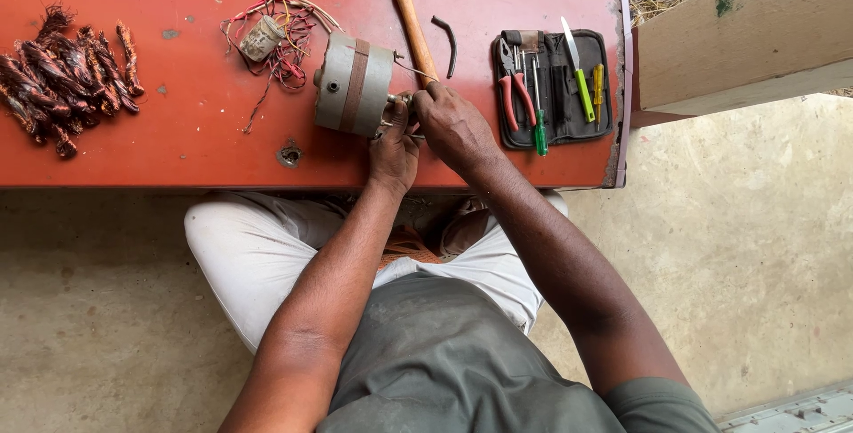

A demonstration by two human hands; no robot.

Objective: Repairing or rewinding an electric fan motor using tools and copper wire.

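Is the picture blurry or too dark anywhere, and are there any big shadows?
Head view: soft, even daylight, no glare. The red table, hammer and tool pouch look sharp. Only faint shadows sit under the grey motor and both hands, left hand and right hand. Edges bend slightly from the wide lens.

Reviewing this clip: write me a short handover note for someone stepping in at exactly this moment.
Left hand and right hand both work at the shaft end of the grey motor, which lies on its side on the red table; what the fingers grip is hidden.
Hammer lies behind the motor, untouched.
Tool pouch open at right, pliers and screwdrivers inside.
Copper wire bundles piled far left; wire tangle beside the motor.
Motor housing still closed.
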